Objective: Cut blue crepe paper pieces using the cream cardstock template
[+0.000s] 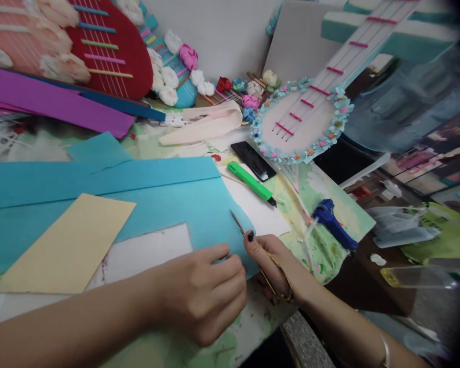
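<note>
A turquoise sheet, which looks like foam or thick paper, lies across the table. My left hand is closed, its fingers curled on the near right edge of this sheet; the fingertips are partly hidden. My right hand grips a pair of scissors with gold handles, thumb on top. Their pointed blades reach up and left over the sheet's right end. A tan paper piece and a white sheet lie left of my hands.
Beyond the sheet are a green utility knife, a black phone and a blue glue gun. A flower-rimmed model instrument stands at the back right. Purple strips and a red model instrument fill the back left.
</note>
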Tool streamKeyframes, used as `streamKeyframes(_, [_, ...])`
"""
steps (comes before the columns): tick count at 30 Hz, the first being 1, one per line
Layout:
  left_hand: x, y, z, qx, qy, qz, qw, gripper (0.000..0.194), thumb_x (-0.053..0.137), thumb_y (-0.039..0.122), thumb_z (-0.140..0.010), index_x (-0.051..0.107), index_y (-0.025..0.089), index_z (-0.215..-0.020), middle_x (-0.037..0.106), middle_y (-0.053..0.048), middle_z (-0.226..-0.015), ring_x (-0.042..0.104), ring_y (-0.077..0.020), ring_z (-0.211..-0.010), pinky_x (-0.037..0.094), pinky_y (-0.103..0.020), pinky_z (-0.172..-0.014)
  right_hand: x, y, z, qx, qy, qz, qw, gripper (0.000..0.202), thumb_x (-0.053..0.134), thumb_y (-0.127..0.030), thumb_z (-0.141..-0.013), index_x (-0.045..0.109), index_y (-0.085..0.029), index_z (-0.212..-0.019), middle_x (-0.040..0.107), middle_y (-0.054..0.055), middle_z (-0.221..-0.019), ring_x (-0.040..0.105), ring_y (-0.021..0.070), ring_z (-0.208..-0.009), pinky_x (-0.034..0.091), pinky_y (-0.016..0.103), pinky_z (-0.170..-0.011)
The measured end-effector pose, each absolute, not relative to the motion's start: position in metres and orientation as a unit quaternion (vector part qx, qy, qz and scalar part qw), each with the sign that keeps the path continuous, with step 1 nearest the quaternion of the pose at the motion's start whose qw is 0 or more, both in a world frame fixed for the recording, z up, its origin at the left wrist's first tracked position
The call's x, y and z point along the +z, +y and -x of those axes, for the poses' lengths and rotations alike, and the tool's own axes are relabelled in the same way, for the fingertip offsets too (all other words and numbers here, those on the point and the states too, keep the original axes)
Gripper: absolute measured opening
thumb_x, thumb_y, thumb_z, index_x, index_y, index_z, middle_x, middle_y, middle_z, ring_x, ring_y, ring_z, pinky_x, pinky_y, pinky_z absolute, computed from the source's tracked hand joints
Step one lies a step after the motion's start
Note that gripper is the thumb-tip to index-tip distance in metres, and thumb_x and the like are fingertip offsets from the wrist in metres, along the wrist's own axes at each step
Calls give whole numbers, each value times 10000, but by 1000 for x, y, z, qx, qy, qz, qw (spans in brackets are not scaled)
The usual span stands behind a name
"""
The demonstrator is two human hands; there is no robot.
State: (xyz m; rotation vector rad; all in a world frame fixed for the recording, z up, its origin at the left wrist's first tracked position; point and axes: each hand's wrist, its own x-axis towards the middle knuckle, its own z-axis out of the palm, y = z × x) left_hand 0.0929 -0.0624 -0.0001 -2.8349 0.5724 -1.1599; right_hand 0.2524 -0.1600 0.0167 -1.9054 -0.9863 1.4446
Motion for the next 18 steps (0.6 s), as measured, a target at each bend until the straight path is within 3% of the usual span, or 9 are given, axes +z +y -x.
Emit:
streamKeyframes(8, [0,-63,-92,-365,187,912,6,347,401,66,-902,656,133,-678,683,-121,-744,621,-211,-694,532,-375,-634,18,-153,-252,517,-373,730,247,674,318,-833,-808,423,-199,-607,445,-30,-362,432,88,-303,315,170,-286])
streamKeyframes(18, [-2,-64,-93,-368,197,909,-14,338,401,63,-893,665,120,-690,690,-131,-758,617,-213,-687,532,-376,-622,15,-151,-251,515,-369,736,239,672,352,-835,-794,428,-194,-608,418,-41,-368,420,78,-287,294,159,-269])
